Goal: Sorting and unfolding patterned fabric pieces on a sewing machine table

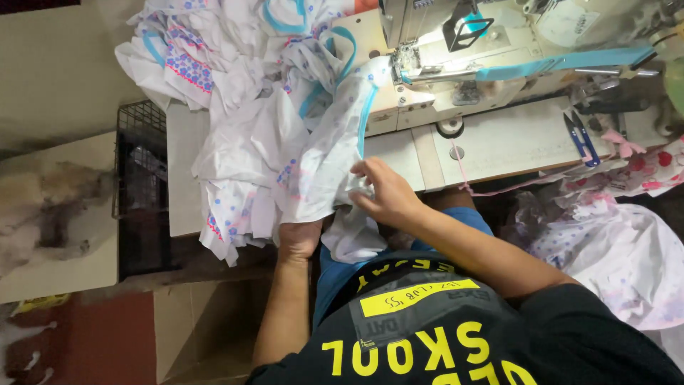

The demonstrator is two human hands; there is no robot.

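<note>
A heap of white fabric [249, 135] with small blue and pink flower prints and turquoise binding lies over the left part of the sewing table. My left hand [299, 239] grips the lower edge of this fabric from below, at the table's front edge. Resting on the cloth with fingers spread, my right hand [385, 192] pinches a fold near the table edge. A strip of the fabric with turquoise trim [365, 114] runs up to the presser foot of the sewing machine [427, 64].
Turquoise binding tape [570, 63] feeds across the machine bed. Blue thread snips [581, 139] lie on the table at right. More printed fabric [620, 242] is piled at the right. A black wire basket [142, 164] stands left of the table.
</note>
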